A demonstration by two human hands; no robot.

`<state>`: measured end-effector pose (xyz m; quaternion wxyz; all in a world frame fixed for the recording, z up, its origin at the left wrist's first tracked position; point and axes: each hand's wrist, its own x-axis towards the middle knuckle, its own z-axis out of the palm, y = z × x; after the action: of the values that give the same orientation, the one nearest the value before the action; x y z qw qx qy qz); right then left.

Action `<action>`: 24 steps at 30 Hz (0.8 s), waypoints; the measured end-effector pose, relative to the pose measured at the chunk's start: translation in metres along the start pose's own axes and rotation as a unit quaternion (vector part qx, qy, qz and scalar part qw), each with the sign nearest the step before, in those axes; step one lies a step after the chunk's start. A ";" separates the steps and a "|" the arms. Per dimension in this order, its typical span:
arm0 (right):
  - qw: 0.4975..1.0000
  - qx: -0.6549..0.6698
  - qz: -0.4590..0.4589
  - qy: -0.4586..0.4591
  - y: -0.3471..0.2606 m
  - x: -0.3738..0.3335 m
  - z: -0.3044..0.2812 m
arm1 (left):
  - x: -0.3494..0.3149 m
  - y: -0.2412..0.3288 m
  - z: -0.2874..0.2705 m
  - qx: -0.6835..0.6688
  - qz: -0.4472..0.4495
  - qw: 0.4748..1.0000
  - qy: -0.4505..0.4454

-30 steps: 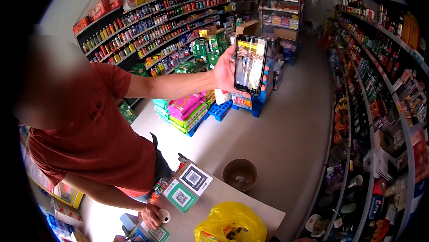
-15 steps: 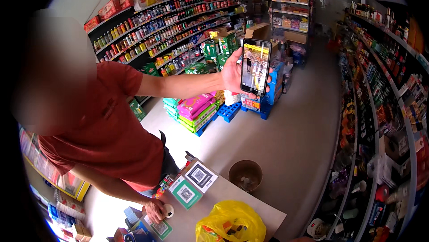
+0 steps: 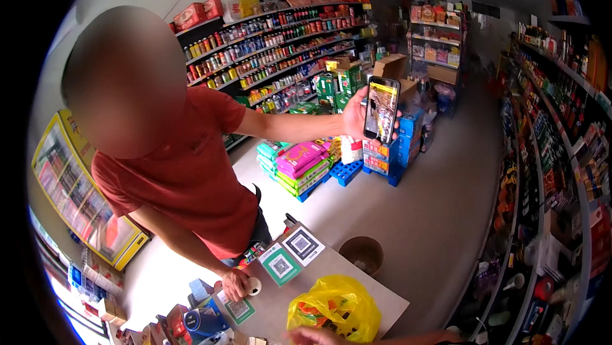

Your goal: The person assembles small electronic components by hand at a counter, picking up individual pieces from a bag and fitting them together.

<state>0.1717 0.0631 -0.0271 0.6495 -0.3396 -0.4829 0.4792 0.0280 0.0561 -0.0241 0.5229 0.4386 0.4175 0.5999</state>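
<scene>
Head view: your right hand [image 3: 312,335] is cut off by the lower edge, just beside the crumpled yellow plastic bag [image 3: 358,300] — you cannot tell its grip or whether it touches the bag. Your left hand is out of view. The bag stands open-mouthed on the grey flat-topped counter [image 3: 268,314]. Left of it lies a green-and-white square code card [image 3: 280,266]. Across the counter, a person in a red T-shirt [image 3: 197,154] holds up a black rectangular smartphone [image 3: 382,110].
</scene>
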 end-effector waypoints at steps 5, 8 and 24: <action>0.984 -0.143 -0.060 0.090 -0.073 0.064 -0.077 | -0.011 0.007 -0.013 -0.027 0.023 0.999 0.014; 0.908 -0.329 -0.152 0.212 -0.103 0.119 -0.132 | -0.014 0.006 -0.022 -0.022 0.033 0.999 0.018; 0.940 -0.161 0.107 -0.280 -0.076 0.010 -0.006 | -0.025 0.028 -0.013 -0.062 0.061 0.996 0.025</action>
<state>0.2004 0.0493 0.0427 0.3700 -0.3414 -0.6767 0.5373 0.0097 0.0282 -0.0027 0.5014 0.4146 0.3649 0.6660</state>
